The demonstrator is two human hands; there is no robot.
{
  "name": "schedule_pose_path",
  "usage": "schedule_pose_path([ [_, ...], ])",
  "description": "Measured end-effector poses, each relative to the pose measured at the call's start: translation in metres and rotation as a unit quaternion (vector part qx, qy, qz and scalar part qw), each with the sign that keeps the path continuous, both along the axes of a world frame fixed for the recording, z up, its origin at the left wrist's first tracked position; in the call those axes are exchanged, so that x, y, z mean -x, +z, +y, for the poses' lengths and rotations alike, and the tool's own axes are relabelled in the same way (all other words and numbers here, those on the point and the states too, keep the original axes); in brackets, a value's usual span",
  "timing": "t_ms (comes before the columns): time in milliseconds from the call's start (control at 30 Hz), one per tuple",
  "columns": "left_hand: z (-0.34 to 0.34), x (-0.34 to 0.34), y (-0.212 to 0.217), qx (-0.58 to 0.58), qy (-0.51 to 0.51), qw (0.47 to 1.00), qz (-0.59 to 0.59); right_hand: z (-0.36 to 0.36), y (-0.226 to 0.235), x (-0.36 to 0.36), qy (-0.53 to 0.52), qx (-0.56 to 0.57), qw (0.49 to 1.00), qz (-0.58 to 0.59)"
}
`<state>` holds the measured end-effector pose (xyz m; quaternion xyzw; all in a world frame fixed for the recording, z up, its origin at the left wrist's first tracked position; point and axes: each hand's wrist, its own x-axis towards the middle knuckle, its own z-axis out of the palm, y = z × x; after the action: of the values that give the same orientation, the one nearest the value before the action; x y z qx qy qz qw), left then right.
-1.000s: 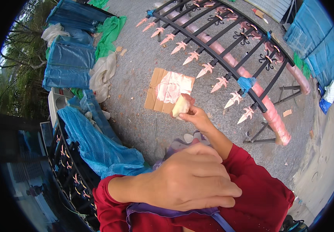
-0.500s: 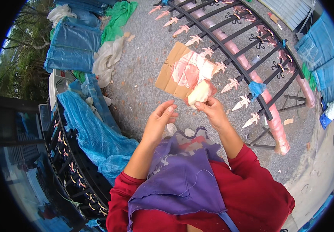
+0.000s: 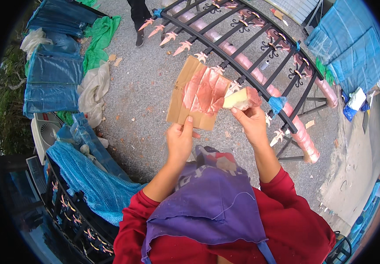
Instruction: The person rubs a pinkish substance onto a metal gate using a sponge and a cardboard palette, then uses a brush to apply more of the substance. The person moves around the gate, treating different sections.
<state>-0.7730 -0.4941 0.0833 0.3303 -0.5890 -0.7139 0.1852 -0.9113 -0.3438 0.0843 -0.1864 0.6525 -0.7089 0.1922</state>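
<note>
Your left hand (image 3: 180, 140) holds up a flat brown cardboard piece smeared with pink paint (image 3: 198, 97), thumb and fingers pinching its bottom edge. Your right hand (image 3: 252, 124) pinches a pale sponge block with a pink tip (image 3: 242, 99) just beside the cardboard's right edge. Behind both lies a black metal gate with pink spear tips (image 3: 251, 53), over the grey gravel ground (image 3: 141, 92).

Matt brown cardboard sheet (image 3: 197, 98) smeared with pinkish paint; the sponge block (image 3: 242, 98) looks soft and porous, paint-stained. The gate (image 3: 242, 48) is black-painted metal with coppery tips. Rough gravel ground (image 3: 146, 92); glossy blue plastic tarps (image 3: 53, 75).
</note>
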Motion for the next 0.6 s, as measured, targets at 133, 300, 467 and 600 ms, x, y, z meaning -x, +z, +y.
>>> schedule_pose_path([
  [133, -0.002, 0.041, -0.002, 0.006, -0.049, 0.999, 0.009, -0.025, 0.001, 0.03, -0.132, -0.073, 0.982, 0.11],
  [300, -0.004, 0.105, -0.007, 0.006, -0.118, 0.993, -0.011, -0.029, -0.003, 0.084, -0.187, -0.13, 0.949, 0.216],
  [467, -0.003, 0.184, -0.015, 0.037, -0.15, 0.988, -0.029, -0.024, -0.016, 0.16, -0.202, -0.2, 0.926, 0.249],
  [600, -0.003, 0.244, -0.02, -0.013, -0.115, 0.993, -0.017, -0.016, -0.031, 0.221, -0.199, -0.247, 0.913, 0.256],
])
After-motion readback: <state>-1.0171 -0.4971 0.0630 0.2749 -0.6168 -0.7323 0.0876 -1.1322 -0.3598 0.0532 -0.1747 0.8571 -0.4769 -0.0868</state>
